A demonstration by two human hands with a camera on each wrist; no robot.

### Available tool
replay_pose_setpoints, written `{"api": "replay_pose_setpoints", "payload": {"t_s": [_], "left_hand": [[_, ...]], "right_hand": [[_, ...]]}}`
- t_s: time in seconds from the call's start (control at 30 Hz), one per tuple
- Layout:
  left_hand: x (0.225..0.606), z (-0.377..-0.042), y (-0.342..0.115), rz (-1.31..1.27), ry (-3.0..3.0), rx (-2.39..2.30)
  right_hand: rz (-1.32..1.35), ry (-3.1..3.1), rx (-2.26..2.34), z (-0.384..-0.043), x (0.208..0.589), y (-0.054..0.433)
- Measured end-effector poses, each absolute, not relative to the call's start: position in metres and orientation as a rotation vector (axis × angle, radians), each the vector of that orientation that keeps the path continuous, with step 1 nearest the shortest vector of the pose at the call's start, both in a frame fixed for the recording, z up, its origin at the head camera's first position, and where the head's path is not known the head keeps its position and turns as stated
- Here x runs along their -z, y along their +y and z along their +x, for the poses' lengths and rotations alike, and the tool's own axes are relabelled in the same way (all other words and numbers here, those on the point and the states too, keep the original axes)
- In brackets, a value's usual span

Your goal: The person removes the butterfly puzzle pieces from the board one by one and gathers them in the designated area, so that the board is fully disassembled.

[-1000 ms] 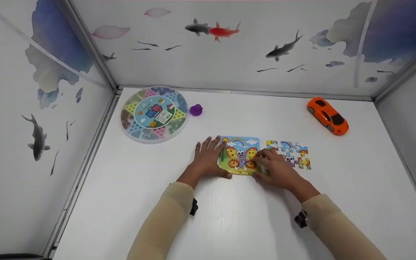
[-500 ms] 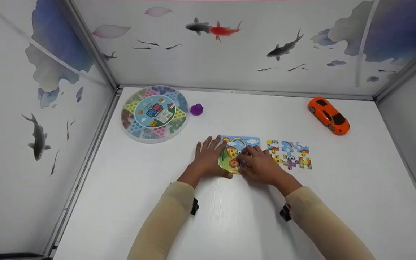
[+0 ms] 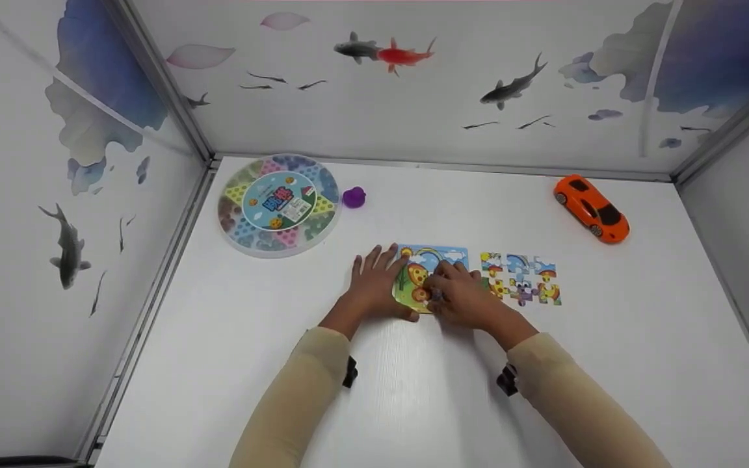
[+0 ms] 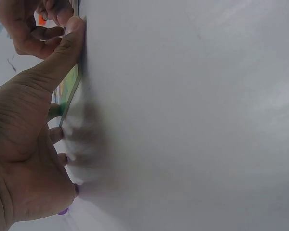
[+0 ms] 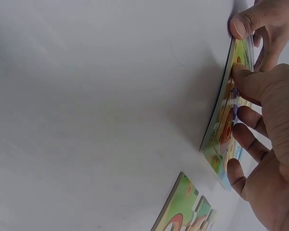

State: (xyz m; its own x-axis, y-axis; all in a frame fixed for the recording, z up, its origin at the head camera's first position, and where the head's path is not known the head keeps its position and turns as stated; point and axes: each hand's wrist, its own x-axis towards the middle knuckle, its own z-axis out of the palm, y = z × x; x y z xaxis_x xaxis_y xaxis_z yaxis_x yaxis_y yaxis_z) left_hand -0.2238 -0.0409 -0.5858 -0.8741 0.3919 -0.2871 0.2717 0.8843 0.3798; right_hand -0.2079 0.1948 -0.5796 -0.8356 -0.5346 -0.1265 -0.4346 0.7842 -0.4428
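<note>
In the head view my left hand [image 3: 374,286] rests with spread fingers along the left side of a square butterfly jigsaw puzzle [image 3: 413,252]. Its thumb [image 4: 62,55] presses the near edge. Over the puzzle's middle is my right hand [image 3: 462,299], with bent fingers and its thumb [image 5: 248,82] touching the picture. Whether a piece is pinched there is hidden by the fingers. Several loose puzzle pieces [image 3: 524,289] lie in rows to the right. A green piece with a red curve [image 5: 183,202] shows low in the right wrist view.
Behind the puzzle, a round Chinese checkers-style box [image 3: 277,244] stands at the back left beside a small purple toy [image 3: 354,197]. An orange toy car [image 3: 590,209] sits at the back right. Walls with fish prints [image 3: 413,117] bound the white table [image 3: 407,403].
My right hand has moved left from the puzzle's right edge onto its middle, uncovering more loose pieces. Over the last half second it barely shifts. My left hand stays in place.
</note>
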Motion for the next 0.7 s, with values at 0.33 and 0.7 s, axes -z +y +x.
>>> {"api": "replay_pose_setpoints", "payload": {"t_s": [0.33,0.7], "left_hand": [[0.5857,-0.2241,-0.0409,0.494,2.700,-0.478],[0.5852,-0.2242,-0.0410,0.490,2.690,-0.479]], "right_hand": [[-0.745,2.744,0.564,-0.2091,0.5786,0.1911],[-0.738,2.757,0.552,-0.2076,0.5795,0.1884]]}}
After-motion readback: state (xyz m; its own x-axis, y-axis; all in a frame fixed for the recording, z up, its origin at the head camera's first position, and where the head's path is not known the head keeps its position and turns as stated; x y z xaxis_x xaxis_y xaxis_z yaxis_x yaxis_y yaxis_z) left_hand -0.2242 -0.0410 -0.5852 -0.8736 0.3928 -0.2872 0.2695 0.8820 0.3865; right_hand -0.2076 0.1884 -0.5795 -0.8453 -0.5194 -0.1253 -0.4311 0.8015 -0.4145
